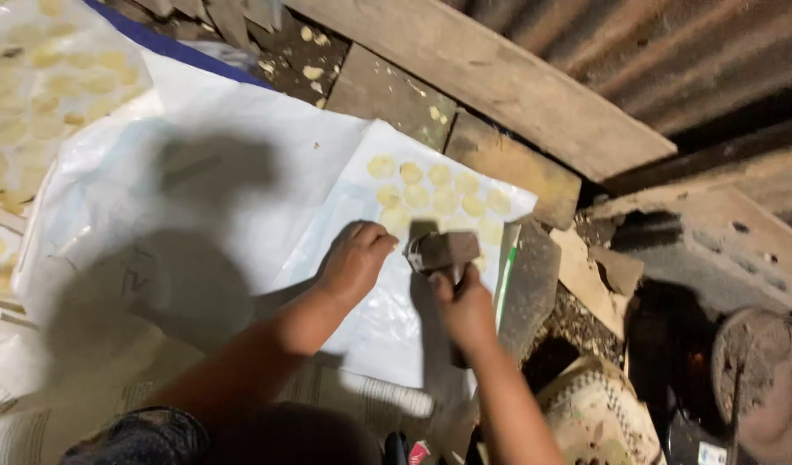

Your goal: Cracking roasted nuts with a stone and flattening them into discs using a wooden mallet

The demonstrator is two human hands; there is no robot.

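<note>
My right hand grips the handle of a dark block-headed mallet, its head held just above a white plastic sheet. My left hand rests with curled fingers on the same sheet, close to the left of the mallet head. Several flat, round, pale yellow pieces lie in rows on the far part of the sheet, just beyond both hands. What my left fingers press on is hidden under them.
A larger white sheet spreads to the left. More pale rounds lie on a sheet at the far left. Wooden planks and corrugated metal run behind. Rubble, a woven object and a concrete block crowd the right.
</note>
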